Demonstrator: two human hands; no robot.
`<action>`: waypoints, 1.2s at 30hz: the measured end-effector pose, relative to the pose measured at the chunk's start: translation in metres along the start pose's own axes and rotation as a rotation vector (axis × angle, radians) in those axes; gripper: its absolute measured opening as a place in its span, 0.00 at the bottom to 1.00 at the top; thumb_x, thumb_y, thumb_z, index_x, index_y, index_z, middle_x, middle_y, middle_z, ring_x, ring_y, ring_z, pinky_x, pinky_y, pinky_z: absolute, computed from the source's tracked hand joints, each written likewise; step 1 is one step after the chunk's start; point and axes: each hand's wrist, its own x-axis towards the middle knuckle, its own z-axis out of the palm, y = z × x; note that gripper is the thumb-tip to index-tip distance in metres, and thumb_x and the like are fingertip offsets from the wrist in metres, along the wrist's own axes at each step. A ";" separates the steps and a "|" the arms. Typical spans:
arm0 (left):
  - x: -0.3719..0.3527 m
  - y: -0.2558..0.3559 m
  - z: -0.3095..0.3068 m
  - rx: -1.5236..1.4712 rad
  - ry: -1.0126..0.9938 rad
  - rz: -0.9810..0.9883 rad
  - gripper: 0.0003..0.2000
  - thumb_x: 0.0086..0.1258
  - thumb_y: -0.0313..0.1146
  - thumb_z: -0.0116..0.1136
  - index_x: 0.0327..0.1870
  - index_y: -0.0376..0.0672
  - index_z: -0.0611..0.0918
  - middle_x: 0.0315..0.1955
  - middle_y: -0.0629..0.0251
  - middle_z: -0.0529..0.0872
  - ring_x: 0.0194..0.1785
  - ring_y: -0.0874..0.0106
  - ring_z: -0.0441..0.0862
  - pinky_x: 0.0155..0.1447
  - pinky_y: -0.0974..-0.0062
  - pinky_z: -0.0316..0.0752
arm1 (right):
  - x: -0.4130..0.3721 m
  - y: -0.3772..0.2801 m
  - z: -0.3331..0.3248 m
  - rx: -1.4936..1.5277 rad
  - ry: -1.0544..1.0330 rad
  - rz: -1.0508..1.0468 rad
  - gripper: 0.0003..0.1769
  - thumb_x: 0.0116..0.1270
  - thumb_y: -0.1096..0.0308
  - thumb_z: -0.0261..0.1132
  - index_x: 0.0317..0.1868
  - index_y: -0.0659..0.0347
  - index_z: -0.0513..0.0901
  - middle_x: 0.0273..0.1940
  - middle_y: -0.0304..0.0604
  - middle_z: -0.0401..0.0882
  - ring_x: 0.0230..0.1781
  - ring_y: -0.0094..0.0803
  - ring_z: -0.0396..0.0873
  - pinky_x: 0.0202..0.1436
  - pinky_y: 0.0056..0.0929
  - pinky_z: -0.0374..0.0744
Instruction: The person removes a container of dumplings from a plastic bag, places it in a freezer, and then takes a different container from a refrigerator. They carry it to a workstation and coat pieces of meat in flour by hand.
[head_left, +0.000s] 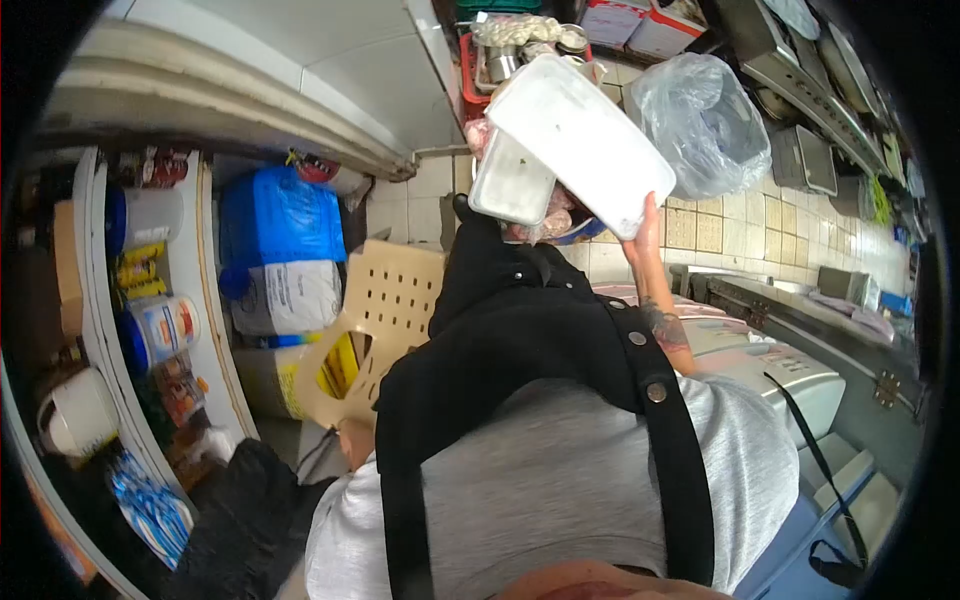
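Observation:
At the upper middle, my right hand (645, 235) grips the lower right end of a large white rectangular lid or tray (585, 140). Partly beneath it is a smaller whitish translucent container (512, 178); what supports that one is hidden. My left hand (355, 442) is low on the left, beside the beige perforated plastic chair (390, 290); its fingers are mostly hidden. Below the white pieces, a tub holds pinkish, plastic-wrapped items (555, 218).
Shelves (205, 300) with tubs and packets line the left, beside a blue-and-white sack (285, 215). A clear plastic bag (700, 125) stands at the upper right. A red crate (470, 75) is at the top. Metal equipment (805, 80) runs along the right.

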 end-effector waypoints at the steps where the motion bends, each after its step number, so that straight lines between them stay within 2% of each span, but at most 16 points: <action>1: 0.001 0.007 0.029 0.137 0.002 0.108 0.23 0.67 0.57 0.55 0.30 0.42 0.78 0.24 0.61 0.78 0.28 0.62 0.74 0.34 0.63 0.71 | -0.002 0.006 0.002 0.020 0.006 -0.003 0.34 0.78 0.48 0.48 0.72 0.65 0.58 0.69 0.49 0.67 0.67 0.44 0.69 0.69 0.45 0.70; 6: -0.006 0.071 0.203 0.632 -0.048 0.930 0.24 0.67 0.57 0.55 0.34 0.39 0.80 0.29 0.58 0.81 0.35 0.61 0.79 0.41 0.63 0.74 | -0.005 0.042 0.019 0.082 0.093 -0.028 0.34 0.77 0.51 0.51 0.72 0.68 0.58 0.68 0.51 0.68 0.67 0.41 0.69 0.69 0.41 0.70; 8: -0.035 0.120 0.268 0.651 -0.228 1.304 0.24 0.67 0.57 0.55 0.36 0.38 0.80 0.31 0.57 0.83 0.38 0.60 0.81 0.44 0.63 0.75 | -0.002 0.060 0.028 0.051 0.155 -0.063 0.33 0.76 0.53 0.53 0.70 0.69 0.59 0.66 0.51 0.69 0.65 0.40 0.71 0.67 0.40 0.70; 10: -0.130 0.190 0.323 0.723 -0.550 1.575 0.22 0.59 0.40 0.63 0.51 0.35 0.80 0.47 0.48 0.84 0.55 0.50 0.78 0.60 0.58 0.71 | -0.002 0.079 0.045 0.015 0.247 -0.100 0.30 0.75 0.57 0.57 0.67 0.71 0.62 0.62 0.51 0.72 0.62 0.41 0.73 0.65 0.40 0.71; 12: -0.176 0.233 0.376 0.884 -0.928 1.424 0.21 0.65 0.42 0.60 0.55 0.40 0.78 0.52 0.52 0.81 0.54 0.56 0.79 0.58 0.62 0.72 | 0.001 0.103 0.060 0.067 0.329 -0.118 0.28 0.73 0.60 0.59 0.64 0.72 0.64 0.59 0.52 0.73 0.59 0.41 0.74 0.63 0.40 0.73; 15: -0.250 0.259 0.436 0.898 -1.192 0.861 0.25 0.72 0.54 0.50 0.59 0.44 0.75 0.47 0.63 0.82 0.53 0.67 0.76 0.58 0.61 0.69 | -0.004 0.146 0.096 0.263 0.452 -0.126 0.28 0.72 0.62 0.60 0.65 0.70 0.63 0.60 0.51 0.72 0.60 0.41 0.73 0.63 0.41 0.73; 18: -0.293 0.265 0.482 0.853 -1.408 0.580 0.31 0.74 0.62 0.40 0.67 0.50 0.68 0.59 0.65 0.75 0.58 0.68 0.72 0.62 0.58 0.64 | -0.011 0.173 0.143 0.357 0.552 -0.161 0.33 0.72 0.62 0.59 0.71 0.64 0.57 0.66 0.50 0.65 0.65 0.42 0.69 0.67 0.44 0.70; 21: -0.336 0.256 0.505 0.910 -1.548 0.582 0.33 0.73 0.63 0.41 0.70 0.47 0.63 0.65 0.65 0.69 0.62 0.67 0.69 0.64 0.56 0.62 | -0.015 0.195 0.177 0.353 0.673 -0.158 0.32 0.71 0.64 0.62 0.69 0.59 0.56 0.65 0.49 0.65 0.64 0.40 0.70 0.61 0.47 0.75; 22: -0.345 0.252 0.508 0.842 -1.566 0.515 0.30 0.74 0.52 0.50 0.72 0.47 0.60 0.66 0.60 0.68 0.65 0.65 0.69 0.65 0.58 0.65 | -0.011 0.216 0.174 0.285 0.699 -0.177 0.32 0.69 0.67 0.63 0.68 0.60 0.57 0.64 0.50 0.66 0.62 0.39 0.71 0.58 0.43 0.77; 25: -0.302 0.215 0.543 0.594 -1.768 0.593 0.30 0.75 0.37 0.52 0.75 0.46 0.55 0.68 0.58 0.65 0.66 0.65 0.68 0.66 0.64 0.66 | -0.014 0.237 0.168 0.003 0.687 -0.139 0.35 0.67 0.69 0.66 0.68 0.65 0.57 0.59 0.52 0.71 0.57 0.37 0.76 0.51 0.36 0.81; 26: -0.305 0.212 0.539 0.572 -1.720 0.509 0.30 0.76 0.27 0.48 0.76 0.45 0.53 0.69 0.58 0.64 0.67 0.65 0.68 0.67 0.67 0.66 | -0.018 0.235 0.166 -0.100 0.668 -0.108 0.36 0.66 0.70 0.67 0.68 0.67 0.57 0.57 0.53 0.74 0.54 0.36 0.78 0.49 0.34 0.83; 29: -0.302 0.200 0.535 0.404 -1.723 0.370 0.29 0.77 0.26 0.45 0.76 0.45 0.52 0.68 0.58 0.65 0.67 0.66 0.67 0.68 0.66 0.66 | -0.033 0.226 0.136 -0.176 0.512 0.180 0.32 0.66 0.66 0.69 0.64 0.70 0.64 0.43 0.50 0.82 0.40 0.29 0.83 0.38 0.26 0.83; 30: -0.302 0.199 0.534 0.403 -1.725 0.378 0.28 0.77 0.25 0.45 0.76 0.45 0.51 0.68 0.57 0.66 0.67 0.66 0.67 0.68 0.67 0.66 | -0.043 0.214 0.125 -0.366 0.408 0.172 0.25 0.66 0.63 0.70 0.56 0.72 0.74 0.34 0.47 0.84 0.31 0.25 0.83 0.34 0.23 0.82; 32: -0.300 0.199 0.533 0.398 -1.732 0.398 0.28 0.77 0.25 0.43 0.76 0.45 0.51 0.68 0.57 0.66 0.68 0.66 0.67 0.68 0.67 0.66 | -0.058 0.182 0.108 -0.622 0.266 0.230 0.16 0.64 0.62 0.70 0.39 0.70 0.84 0.27 0.41 0.84 0.25 0.24 0.80 0.30 0.26 0.79; 35: -0.290 0.198 0.540 0.405 -1.802 0.433 0.28 0.78 0.25 0.43 0.76 0.45 0.51 0.68 0.56 0.66 0.67 0.65 0.68 0.68 0.67 0.67 | -0.053 0.121 0.098 -1.200 0.420 0.067 0.15 0.64 0.61 0.68 0.32 0.68 0.84 0.22 0.46 0.81 0.23 0.23 0.77 0.30 0.29 0.75; 36: -0.297 0.200 0.536 0.402 -1.801 0.424 0.28 0.78 0.25 0.43 0.76 0.45 0.52 0.67 0.56 0.66 0.67 0.65 0.68 0.67 0.66 0.68 | -0.037 0.118 0.089 -1.242 0.526 -0.243 0.12 0.64 0.63 0.67 0.35 0.67 0.83 0.23 0.49 0.80 0.22 0.26 0.76 0.29 0.30 0.75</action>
